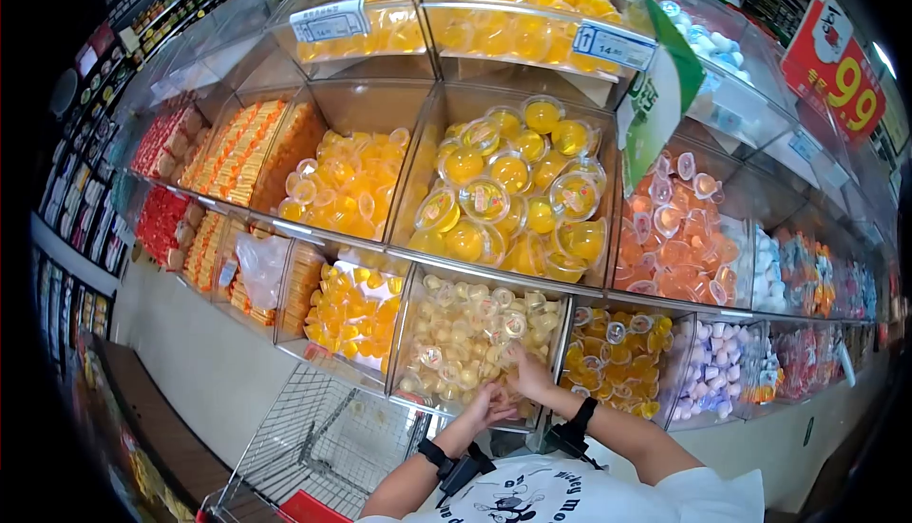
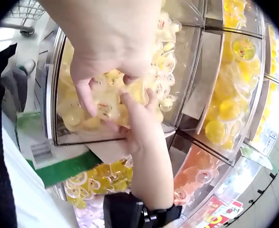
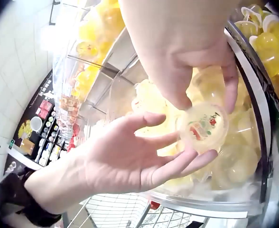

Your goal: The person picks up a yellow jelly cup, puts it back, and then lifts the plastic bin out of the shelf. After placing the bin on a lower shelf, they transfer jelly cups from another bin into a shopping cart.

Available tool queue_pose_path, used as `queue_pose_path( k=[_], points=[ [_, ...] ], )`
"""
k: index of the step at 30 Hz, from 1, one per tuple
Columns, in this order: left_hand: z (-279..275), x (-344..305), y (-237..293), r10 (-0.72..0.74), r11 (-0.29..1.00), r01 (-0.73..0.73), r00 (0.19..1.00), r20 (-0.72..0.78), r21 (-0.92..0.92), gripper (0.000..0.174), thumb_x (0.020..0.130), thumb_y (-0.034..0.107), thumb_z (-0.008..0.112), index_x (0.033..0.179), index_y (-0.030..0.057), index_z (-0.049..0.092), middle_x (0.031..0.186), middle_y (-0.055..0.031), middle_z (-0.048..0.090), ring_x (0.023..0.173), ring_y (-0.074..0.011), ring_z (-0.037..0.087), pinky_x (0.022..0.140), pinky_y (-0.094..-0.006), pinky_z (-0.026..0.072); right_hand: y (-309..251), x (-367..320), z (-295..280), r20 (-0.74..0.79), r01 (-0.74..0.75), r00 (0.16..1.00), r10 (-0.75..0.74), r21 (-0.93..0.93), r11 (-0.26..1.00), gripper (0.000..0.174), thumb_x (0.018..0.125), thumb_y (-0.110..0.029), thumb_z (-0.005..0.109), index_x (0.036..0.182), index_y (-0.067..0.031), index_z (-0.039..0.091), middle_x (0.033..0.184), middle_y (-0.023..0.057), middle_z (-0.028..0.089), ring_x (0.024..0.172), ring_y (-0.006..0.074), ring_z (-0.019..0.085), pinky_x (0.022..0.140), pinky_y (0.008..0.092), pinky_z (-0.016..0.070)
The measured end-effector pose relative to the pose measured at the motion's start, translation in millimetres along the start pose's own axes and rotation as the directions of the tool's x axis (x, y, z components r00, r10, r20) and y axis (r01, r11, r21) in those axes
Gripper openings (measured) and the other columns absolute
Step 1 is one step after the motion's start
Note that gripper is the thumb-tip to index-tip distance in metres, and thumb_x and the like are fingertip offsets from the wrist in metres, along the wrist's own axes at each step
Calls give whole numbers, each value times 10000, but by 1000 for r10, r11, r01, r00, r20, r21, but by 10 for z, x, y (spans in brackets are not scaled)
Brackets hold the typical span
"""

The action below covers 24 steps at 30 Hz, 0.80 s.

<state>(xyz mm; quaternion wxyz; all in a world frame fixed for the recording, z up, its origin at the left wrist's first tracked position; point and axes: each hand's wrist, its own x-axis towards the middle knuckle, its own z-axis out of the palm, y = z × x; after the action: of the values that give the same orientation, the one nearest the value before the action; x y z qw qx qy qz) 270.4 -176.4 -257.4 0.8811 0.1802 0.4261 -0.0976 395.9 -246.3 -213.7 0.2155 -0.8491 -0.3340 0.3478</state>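
In the right wrist view my right hand comes from above and pinches a pale jelly cup with a printed lid between thumb and finger. My left hand lies palm up beside it, its fairly straight fingertips right at the cup's edge. Both hands are over the front of a bin of pale jelly cups. From the left wrist view, the back of my left hand covers part of that bin, with my right hand close by.
Clear-walled bins hold yellow jelly cups, orange-yellow ones, pink ones and darker amber ones. A wire shopping cart stands at the left front. A green sign and a red price sign rise among the bins.
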Motion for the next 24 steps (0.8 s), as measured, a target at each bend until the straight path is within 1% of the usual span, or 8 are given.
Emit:
queue_pose_path(
  k=[4,7,10,11,14,15,19,24],
  points=[
    [22,20,-66,79,994,-81,996,-31,-72,485,734,160,454,1156,156,215,910,-109,361,826,-299,485,710,-387,440,239,166,72,44,140,989,-142,53,989,580,638,-198,559,1127,-54,281,966,224,461,852,344,479,703,358,400],
    [-20,-69,-43,195,965,-200,980,-49,-170,533,724,137,461,1180,167,187,979,-128,366,820,-299,486,739,-388,423,260,262,60,201,41,979,-39,-10,999,596,638,-233,580,1123,-40,292,972,197,473,831,296,501,693,333,409],
    [-61,-135,10,188,968,-186,982,-4,-170,571,717,135,469,1195,172,158,1036,-135,368,793,-299,495,753,-400,411,-77,167,-259,474,-130,880,-9,261,957,659,631,-276,599,1135,-4,274,969,180,480,822,246,506,690,299,412],
    [-54,-152,5,180,972,-177,984,10,-154,569,722,145,467,1197,174,155,1041,-127,369,798,-294,493,738,-396,420,-52,87,-98,414,-191,907,-77,568,801,724,616,-314,615,1157,0,249,959,166,484,830,208,499,695,270,410],
    [-87,-161,-58,153,980,-141,985,75,-142,562,734,176,463,1202,180,151,1064,-105,361,826,-279,483,689,-381,447,195,2,319,316,15,941,-120,317,948,749,611,-336,613,1165,-1,238,984,183,472,879,246,487,725,279,400],
    [-143,-96,-40,153,978,-134,981,116,-157,559,739,188,461,1204,182,153,1076,-98,352,843,-274,477,670,-375,455,153,-31,404,232,95,966,-118,111,989,764,602,-344,612,1170,-6,229,1049,194,430,931,278,459,747,295,389],
    [-91,-169,64,217,967,-197,970,114,-163,521,756,239,449,1201,183,184,1170,-80,266,918,-262,440,626,-355,471,59,-139,529,-49,37,998,-31,107,994,730,600,-310,612,1158,-10,249,1089,199,371,1003,296,387,817,318,338],
    [-266,-147,103,238,961,-211,960,145,-178,527,754,252,460,1199,173,189,1228,-90,177,1003,-291,360,670,-388,455,310,97,646,-13,161,985,-170,401,902,730,605,-250,628,1170,-20,227,1147,187,302,1046,305,334,859,359,293]
  ],
)
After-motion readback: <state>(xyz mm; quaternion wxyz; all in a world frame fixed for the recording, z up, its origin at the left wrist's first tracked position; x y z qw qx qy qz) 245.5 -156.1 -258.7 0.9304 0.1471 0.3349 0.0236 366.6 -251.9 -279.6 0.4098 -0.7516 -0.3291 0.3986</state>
